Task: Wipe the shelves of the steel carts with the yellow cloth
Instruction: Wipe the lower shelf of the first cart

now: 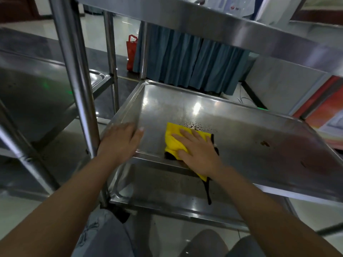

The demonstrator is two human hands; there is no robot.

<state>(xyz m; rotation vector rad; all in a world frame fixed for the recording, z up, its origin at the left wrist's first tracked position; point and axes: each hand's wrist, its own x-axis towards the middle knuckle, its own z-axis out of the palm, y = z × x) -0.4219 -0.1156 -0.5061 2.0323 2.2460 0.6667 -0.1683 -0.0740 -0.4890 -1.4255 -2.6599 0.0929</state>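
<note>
A steel cart stands in front of me, its middle shelf (241,130) a shallow tray with a raised rim. The yellow cloth (174,140), edged in black, lies near that shelf's front edge and one corner hangs over the rim. My right hand (198,153) presses flat on the cloth. My left hand (118,141) grips the shelf's front left corner beside the upright post (78,75). Water drops (196,125) and brown spots (265,143) mark the shelf. The top shelf (213,21) and bottom shelf (167,186) are partly in view.
A second steel cart (37,89) stands to the left, close to the first. Behind are a blue-grey curtain (189,60), a red bag (131,51) and a tiled floor. Orange and red boards (326,112) lean at the right. My knees (204,243) are below the bottom shelf.
</note>
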